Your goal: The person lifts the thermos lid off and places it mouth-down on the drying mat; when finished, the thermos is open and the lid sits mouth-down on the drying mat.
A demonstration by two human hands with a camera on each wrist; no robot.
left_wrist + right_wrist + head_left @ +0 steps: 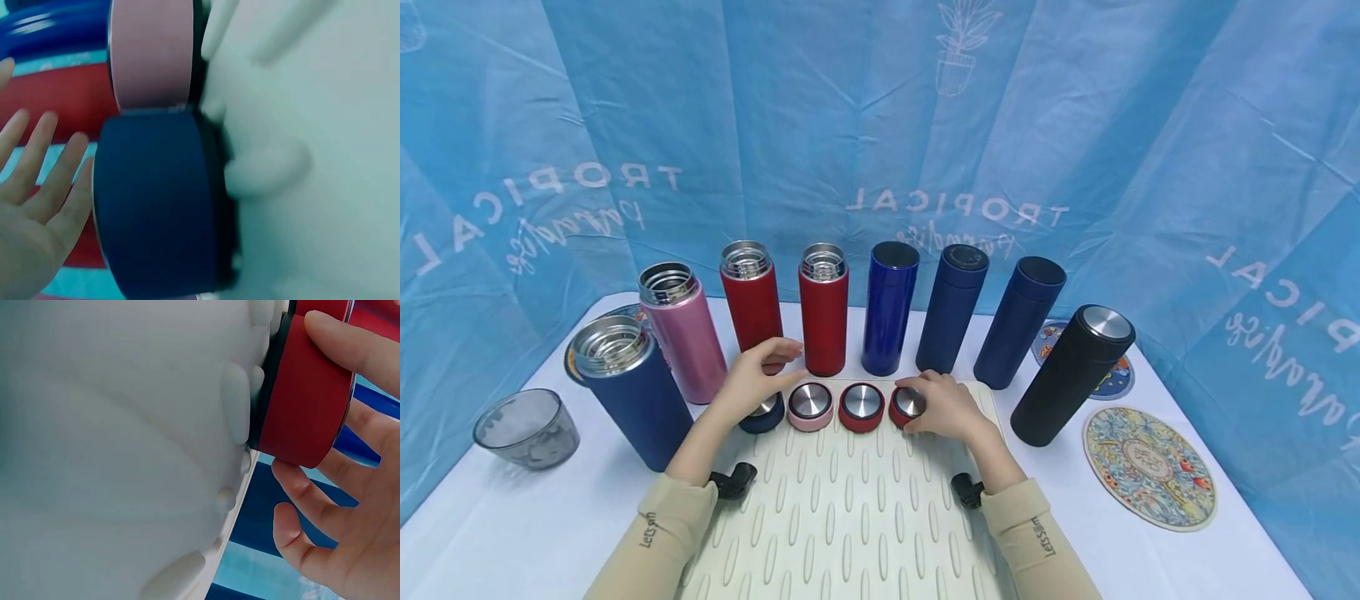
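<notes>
Four steel-topped flask lids stand in a row along the far edge of a cream ribbed mat [842, 533]. My right hand [951, 407] pinches the rightmost red lid [909, 403]; in the right wrist view the thumb lies on one side of that lid [306, 394] and a fingertip on the other. Beside it sit a second red lid [861, 405] and a pink lid [810, 403]. My left hand [752, 382] hovers over the navy lid [763, 421], partly hiding it. Its fingers [42, 134] are spread and hold nothing, pointing toward the red flasks.
Behind the lids stand uncapped flasks: navy [643, 408], pink [688, 342] and two red [824, 325]. Farther right are a glossy blue flask [890, 317], two navy flasks [951, 317] and a black flask [1063, 383]. A glass bowl [527, 433] stands left; a patterned coaster [1150, 468] lies right.
</notes>
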